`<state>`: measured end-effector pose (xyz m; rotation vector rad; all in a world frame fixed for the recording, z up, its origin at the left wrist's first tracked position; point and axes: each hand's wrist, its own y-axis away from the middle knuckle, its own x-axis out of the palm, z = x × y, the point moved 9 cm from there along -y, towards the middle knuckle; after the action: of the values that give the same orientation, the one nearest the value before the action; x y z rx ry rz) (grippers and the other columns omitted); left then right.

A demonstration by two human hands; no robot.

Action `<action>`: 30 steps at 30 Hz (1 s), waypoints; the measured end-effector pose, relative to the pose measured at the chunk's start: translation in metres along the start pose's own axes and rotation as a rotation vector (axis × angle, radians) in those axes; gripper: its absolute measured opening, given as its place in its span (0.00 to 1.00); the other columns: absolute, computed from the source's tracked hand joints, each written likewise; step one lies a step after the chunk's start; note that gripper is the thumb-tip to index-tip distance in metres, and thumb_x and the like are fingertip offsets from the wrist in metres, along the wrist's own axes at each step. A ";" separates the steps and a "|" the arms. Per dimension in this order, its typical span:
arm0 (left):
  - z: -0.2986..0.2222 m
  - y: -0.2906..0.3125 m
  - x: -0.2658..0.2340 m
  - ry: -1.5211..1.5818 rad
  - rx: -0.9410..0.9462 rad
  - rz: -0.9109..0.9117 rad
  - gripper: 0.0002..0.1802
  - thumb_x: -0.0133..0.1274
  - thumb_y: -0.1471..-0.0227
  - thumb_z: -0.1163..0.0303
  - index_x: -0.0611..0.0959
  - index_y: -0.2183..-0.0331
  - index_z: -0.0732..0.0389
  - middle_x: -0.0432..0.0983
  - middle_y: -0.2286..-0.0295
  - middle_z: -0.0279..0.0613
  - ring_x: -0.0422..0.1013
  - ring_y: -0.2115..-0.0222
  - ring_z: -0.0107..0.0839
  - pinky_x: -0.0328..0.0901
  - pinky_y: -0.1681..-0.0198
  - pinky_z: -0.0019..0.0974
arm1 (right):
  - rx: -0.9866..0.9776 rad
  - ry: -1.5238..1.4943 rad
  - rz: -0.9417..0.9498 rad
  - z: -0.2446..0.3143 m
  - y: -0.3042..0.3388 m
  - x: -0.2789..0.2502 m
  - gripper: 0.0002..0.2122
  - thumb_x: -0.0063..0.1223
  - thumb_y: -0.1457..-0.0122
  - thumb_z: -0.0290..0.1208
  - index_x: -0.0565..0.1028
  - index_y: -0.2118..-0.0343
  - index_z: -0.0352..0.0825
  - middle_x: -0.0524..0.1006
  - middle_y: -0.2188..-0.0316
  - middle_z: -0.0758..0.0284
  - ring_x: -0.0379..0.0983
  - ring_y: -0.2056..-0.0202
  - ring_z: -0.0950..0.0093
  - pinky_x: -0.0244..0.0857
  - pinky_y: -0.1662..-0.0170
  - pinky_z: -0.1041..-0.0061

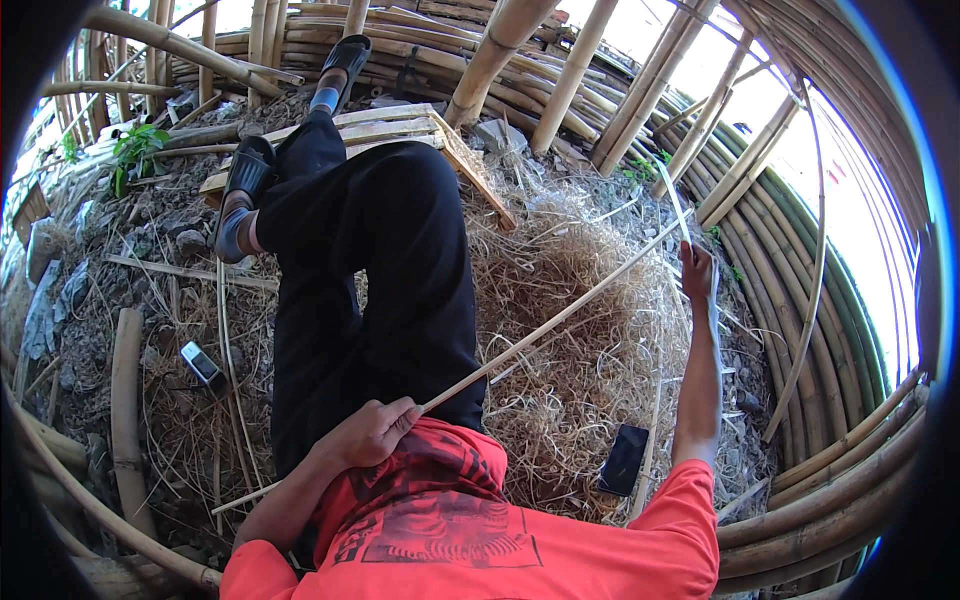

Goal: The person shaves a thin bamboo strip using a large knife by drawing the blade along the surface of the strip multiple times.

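Note:
My left hand (376, 433) is closed around a long, thin bamboo strip (560, 318) at my waist. The strip slants up and away to the right, over a heap of curly shavings (570, 270). A pale strip end also shows left of my left forearm. My right hand (698, 270), arm stretched out to the far right, has its fingers closed on a narrow, pale, flat piece (675, 195). Whether that piece is a blade or another bamboo strip I cannot tell. The far end of the long strip meets or crosses it just beyond my fingers.
A black phone (623, 460) lies on the shavings near my right side. Left of my legs are a small silver-and-black device (201, 363) and a bamboo piece (128, 420). A wooden slatted frame (470, 170) lies by my legs. Stacked bamboo poles (790, 330) and upright posts (570, 75) surround me.

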<state>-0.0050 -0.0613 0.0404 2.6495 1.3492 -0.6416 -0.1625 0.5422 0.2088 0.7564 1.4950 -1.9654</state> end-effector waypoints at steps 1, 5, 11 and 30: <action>-0.002 -0.001 0.001 0.005 0.013 0.013 0.15 0.44 0.33 0.62 0.77 0.64 0.63 0.69 0.86 0.52 0.68 0.86 0.47 0.58 0.79 0.42 | 0.070 0.003 -0.027 -0.007 -0.002 -0.017 0.30 0.42 0.36 0.59 0.75 0.78 0.32 0.69 0.86 0.63 0.67 0.80 0.72 0.59 0.72 0.66; -0.003 -0.003 -0.001 0.017 0.002 0.010 0.15 0.44 0.33 0.62 0.77 0.65 0.63 0.69 0.86 0.52 0.68 0.86 0.47 0.58 0.80 0.42 | 0.019 -0.132 -0.070 -0.013 -0.003 -0.006 0.30 0.43 0.36 0.59 0.77 0.76 0.33 0.71 0.85 0.62 0.67 0.82 0.69 0.58 0.73 0.65; -0.005 -0.001 -0.001 -0.002 0.017 0.004 0.15 0.43 0.33 0.62 0.76 0.65 0.63 0.69 0.86 0.52 0.68 0.86 0.48 0.58 0.80 0.42 | 0.144 -0.094 0.081 -0.016 0.006 0.004 0.31 0.41 0.37 0.62 0.78 0.76 0.34 0.69 0.86 0.62 0.66 0.81 0.69 0.58 0.73 0.64; -0.003 -0.002 -0.001 0.008 0.006 0.030 0.16 0.43 0.33 0.62 0.77 0.64 0.65 0.69 0.86 0.56 0.67 0.86 0.52 0.57 0.81 0.45 | -0.040 -0.193 0.030 -0.023 -0.001 0.008 0.30 0.41 0.36 0.59 0.75 0.80 0.33 0.67 0.87 0.64 0.64 0.81 0.73 0.57 0.73 0.66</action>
<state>-0.0062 -0.0604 0.0437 2.6742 1.3082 -0.6332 -0.1662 0.5637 0.1991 0.5517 1.3961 -1.9214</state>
